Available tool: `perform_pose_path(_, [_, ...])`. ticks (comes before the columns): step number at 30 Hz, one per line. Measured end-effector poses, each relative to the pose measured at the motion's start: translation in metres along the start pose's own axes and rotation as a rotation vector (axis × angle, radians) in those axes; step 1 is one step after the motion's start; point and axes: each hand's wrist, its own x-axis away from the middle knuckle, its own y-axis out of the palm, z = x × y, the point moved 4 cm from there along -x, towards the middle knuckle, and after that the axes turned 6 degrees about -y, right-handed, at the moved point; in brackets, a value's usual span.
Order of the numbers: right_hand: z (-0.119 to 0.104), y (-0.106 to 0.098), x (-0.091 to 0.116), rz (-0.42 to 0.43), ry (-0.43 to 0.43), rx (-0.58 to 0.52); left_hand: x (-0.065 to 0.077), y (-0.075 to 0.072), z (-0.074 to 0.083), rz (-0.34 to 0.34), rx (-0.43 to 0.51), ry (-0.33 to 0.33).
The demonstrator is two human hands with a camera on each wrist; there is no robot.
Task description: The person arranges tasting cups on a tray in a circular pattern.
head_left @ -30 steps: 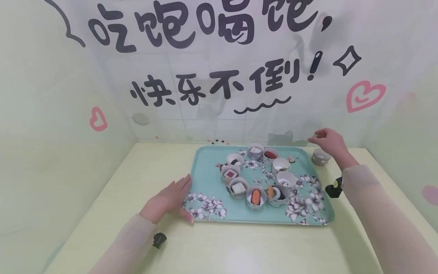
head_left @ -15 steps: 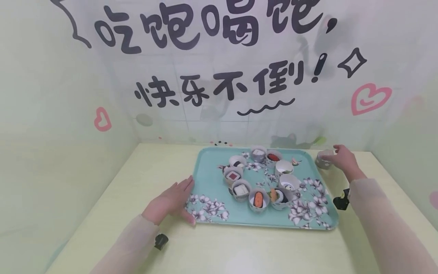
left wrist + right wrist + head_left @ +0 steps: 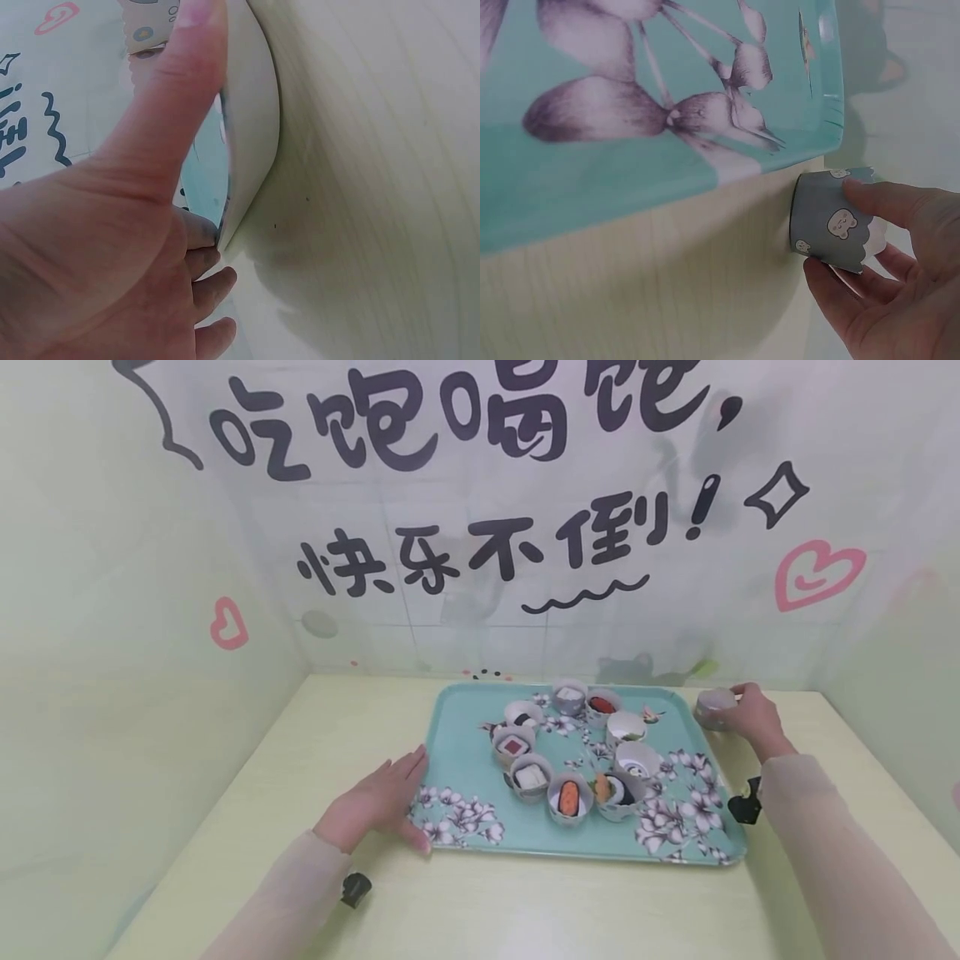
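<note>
A turquoise tray (image 3: 461, 722) printed with flowers lies on the table. My left hand (image 3: 375, 806) rests against its front left corner, fingers fairly straight along the left edge and thumb at the front rim. Beyond the tray's back right corner, my right hand (image 3: 756, 720) pinches a grey paper baking cup (image 3: 832, 214) with a bear pattern between thumb and fingers. The cup stands close over the tabletop, its scalloped rim facing the palm in the right wrist view. What lies inside it is hidden.
Several similar paper cups form a ring on the tray, including one with orange-topped sushi (image 3: 568, 797), one with red-topped sushi (image 3: 602, 704) and one with a white block (image 3: 530, 777). A wall sheet (image 3: 480, 643) with lettering stands behind the pale table (image 3: 480, 906).
My right hand has come down from above the cup beyond the tray and now grips it. The left hand stays at the tray's corner. The view has shifted slightly.
</note>
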Motion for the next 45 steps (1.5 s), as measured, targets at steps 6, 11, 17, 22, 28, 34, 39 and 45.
perform_pose_path(6, [-0.001,-0.005,0.002,0.026,-0.002,0.005,-0.001,0.000,0.001,0.001,-0.006,0.005])
perform_pose_path(11, [-0.009,-0.011,0.000,0.044,-0.015,0.003,0.000,-0.002,0.001,-0.008,0.006,0.000])
perform_pose_path(17, [-0.033,-0.014,-0.002,0.063,-0.041,-0.010,0.001,-0.003,-0.002,0.000,0.024,-0.003])
perform_pose_path(22, [-0.058,-0.007,-0.003,0.054,-0.090,-0.034,0.000,0.000,-0.006,0.003,0.044,-0.008])
perform_pose_path(28, [-0.091,0.006,-0.005,0.017,-0.126,-0.030,0.000,0.001,-0.007,0.002,0.052,-0.007])
perform_pose_path(34, [-0.133,0.023,-0.004,-0.046,-0.196,-0.013,-0.004,0.000,-0.008,0.007,0.029,0.007])
perform_pose_path(39, [-0.161,0.045,-0.005,-0.084,-0.226,-0.011,-0.009,0.001,-0.007,0.013,0.026,0.018])
perform_pose_path(45, [-0.187,0.075,-0.010,-0.117,-0.265,0.020,-0.009,0.005,-0.006,0.002,0.050,0.008])
